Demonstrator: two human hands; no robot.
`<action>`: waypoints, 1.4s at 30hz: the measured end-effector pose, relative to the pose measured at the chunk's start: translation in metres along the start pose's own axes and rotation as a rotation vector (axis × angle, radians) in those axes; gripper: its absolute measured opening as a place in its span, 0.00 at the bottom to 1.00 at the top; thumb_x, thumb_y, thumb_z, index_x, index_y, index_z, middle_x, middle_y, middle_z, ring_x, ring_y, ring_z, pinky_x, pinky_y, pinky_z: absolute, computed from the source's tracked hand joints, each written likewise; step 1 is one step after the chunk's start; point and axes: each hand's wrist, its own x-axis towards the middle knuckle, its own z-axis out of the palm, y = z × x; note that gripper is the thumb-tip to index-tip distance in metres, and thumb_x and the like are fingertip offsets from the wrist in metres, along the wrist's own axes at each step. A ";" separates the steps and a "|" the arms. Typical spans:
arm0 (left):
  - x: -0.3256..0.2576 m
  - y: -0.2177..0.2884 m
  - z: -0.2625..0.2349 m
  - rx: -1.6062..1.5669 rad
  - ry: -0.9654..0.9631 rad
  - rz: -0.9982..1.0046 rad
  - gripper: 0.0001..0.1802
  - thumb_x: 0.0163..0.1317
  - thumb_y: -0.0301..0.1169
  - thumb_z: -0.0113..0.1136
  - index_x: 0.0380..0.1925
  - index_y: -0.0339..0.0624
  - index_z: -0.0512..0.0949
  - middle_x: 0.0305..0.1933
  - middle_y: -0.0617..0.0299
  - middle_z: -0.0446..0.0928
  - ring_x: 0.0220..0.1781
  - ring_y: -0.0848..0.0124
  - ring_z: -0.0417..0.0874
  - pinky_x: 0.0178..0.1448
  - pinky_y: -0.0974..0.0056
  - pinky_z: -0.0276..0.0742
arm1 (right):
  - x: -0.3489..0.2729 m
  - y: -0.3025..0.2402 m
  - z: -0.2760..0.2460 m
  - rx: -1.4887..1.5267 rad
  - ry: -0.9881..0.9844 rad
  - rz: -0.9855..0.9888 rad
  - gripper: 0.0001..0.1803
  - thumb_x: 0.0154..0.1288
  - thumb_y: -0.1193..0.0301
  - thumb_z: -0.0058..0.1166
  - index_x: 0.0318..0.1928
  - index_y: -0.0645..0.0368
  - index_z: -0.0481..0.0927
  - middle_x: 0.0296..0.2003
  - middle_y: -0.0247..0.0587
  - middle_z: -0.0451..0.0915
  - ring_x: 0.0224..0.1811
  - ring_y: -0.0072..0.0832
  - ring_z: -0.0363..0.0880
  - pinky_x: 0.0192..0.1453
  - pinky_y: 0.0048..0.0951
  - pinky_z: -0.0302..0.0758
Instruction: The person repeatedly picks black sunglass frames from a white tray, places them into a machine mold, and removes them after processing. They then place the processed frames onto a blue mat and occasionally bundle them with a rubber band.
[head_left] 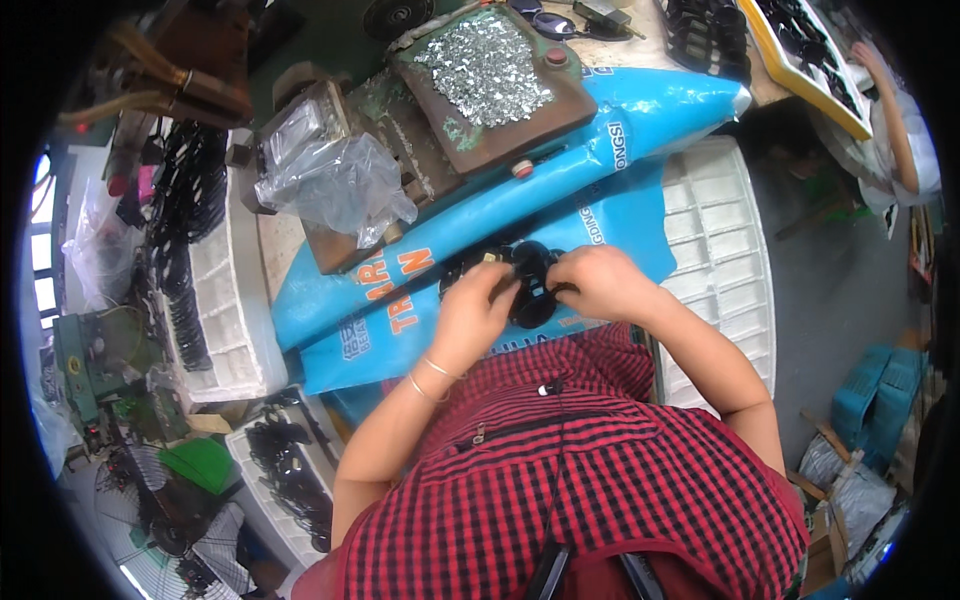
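In front of my body, glossy black pieces with rounded outlines, which look like eyeglass frames (534, 290), are between my two hands above a blue printed plastic sheet (640, 225). My left hand (478, 308), with pale bangles on its wrist, has its fingers curled against the left side of these frames. From the right, my right hand (605, 283) pinches their edge with thumb and fingers. More dark pieces lie close behind my left fingers, and I cannot make out where one frame ends and another begins.
Beyond the sheet, a metal machine bed (570, 105) bears a heap of small shiny metal bits (485, 70). A clear plastic bag (345, 185) drapes its left part. White compartment trays (715, 250) flank me. At far right, another person's arm (895, 125) is beside a yellow-edged tray (800, 85).
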 end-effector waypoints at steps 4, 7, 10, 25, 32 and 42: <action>0.022 0.009 -0.021 -0.693 -0.455 -0.511 0.21 0.67 0.37 0.63 0.52 0.32 0.77 0.48 0.57 0.81 0.48 0.70 0.81 0.53 0.65 0.77 | -0.003 -0.021 -0.019 0.051 -0.008 -0.071 0.06 0.52 0.71 0.59 0.33 0.54 0.84 0.31 0.42 0.82 0.38 0.42 0.82 0.43 0.42 0.78; 0.019 -0.004 -0.017 -0.755 -0.773 -0.396 0.27 0.63 0.37 0.67 0.57 0.31 0.74 0.53 0.56 0.80 0.55 0.71 0.77 0.62 0.67 0.72 | 0.001 -0.046 -0.020 -0.061 0.009 -0.159 0.06 0.51 0.70 0.60 0.31 0.54 0.83 0.29 0.40 0.82 0.37 0.40 0.82 0.42 0.41 0.78; 0.026 -0.012 -0.013 -0.660 -1.033 -0.389 0.30 0.56 0.29 0.72 0.58 0.31 0.74 0.53 0.56 0.80 0.54 0.69 0.79 0.62 0.66 0.72 | 0.007 -0.061 -0.007 -0.178 0.061 -0.267 0.07 0.49 0.67 0.62 0.31 0.53 0.82 0.27 0.37 0.80 0.34 0.38 0.81 0.39 0.39 0.77; -0.027 -0.009 -0.068 -1.045 -0.166 -0.518 0.18 0.59 0.28 0.68 0.47 0.33 0.76 0.32 0.60 0.78 0.34 0.68 0.83 0.42 0.63 0.81 | 0.033 0.000 0.032 -0.207 0.356 0.227 0.15 0.49 0.67 0.70 0.38 0.57 0.84 0.38 0.40 0.81 0.48 0.42 0.78 0.52 0.40 0.76; -0.028 -0.004 -0.069 -1.075 -0.113 -0.434 0.21 0.58 0.32 0.68 0.48 0.33 0.75 0.33 0.59 0.76 0.35 0.67 0.82 0.42 0.62 0.80 | 0.011 -0.017 -0.007 0.214 0.352 0.145 0.10 0.54 0.75 0.66 0.38 0.60 0.84 0.35 0.41 0.83 0.37 0.35 0.82 0.43 0.33 0.78; -0.014 -0.016 -0.041 -1.457 -0.704 -0.332 0.37 0.67 0.50 0.60 0.62 0.29 0.67 0.53 0.43 0.78 0.54 0.56 0.82 0.56 0.56 0.80 | -0.011 -0.075 -0.063 0.425 0.103 0.010 0.08 0.55 0.77 0.66 0.37 0.61 0.84 0.32 0.39 0.83 0.31 0.27 0.80 0.36 0.27 0.76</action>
